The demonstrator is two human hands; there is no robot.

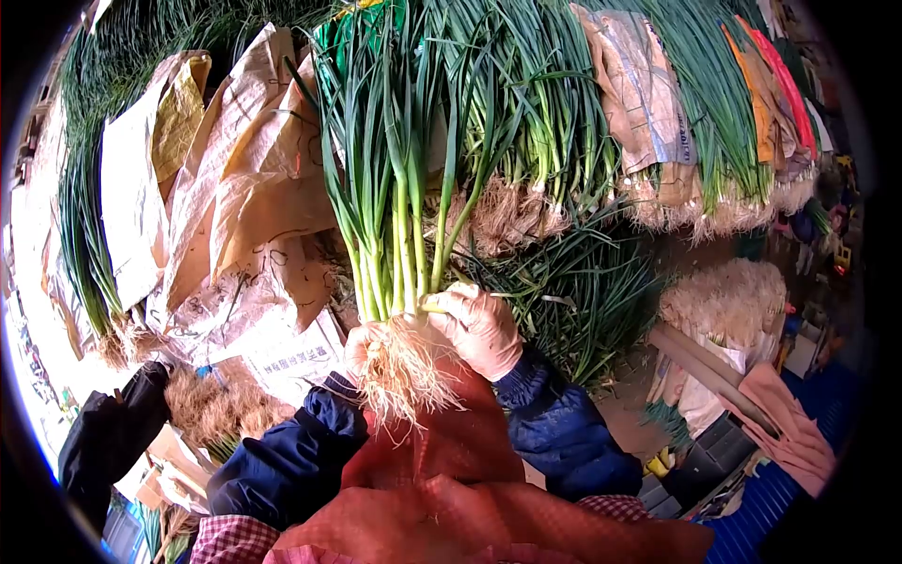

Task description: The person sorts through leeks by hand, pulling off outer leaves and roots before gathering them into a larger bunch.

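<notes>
A bunch of green onions (399, 254) stands upright in front of my chest, leaves up and pale stringy roots (404, 371) hanging down. My right hand (477, 327), in a pale glove, is closed at the right side of the bunch, pinching the white base of one stalk. On the left side my left hand (355, 350) grips the bunch low down. Most of its fingers are hidden behind the roots and stems.
Piles of green onions (540, 141) and tan sacks (254, 188) lie ahead. Loose green leaves (587, 301) are heaped right of the bunch. More rooted bundles (723, 305) lie right, beside a pole (714, 376) and pink cloth (785, 423). Another person's dark sleeve (108, 432) is at left.
</notes>
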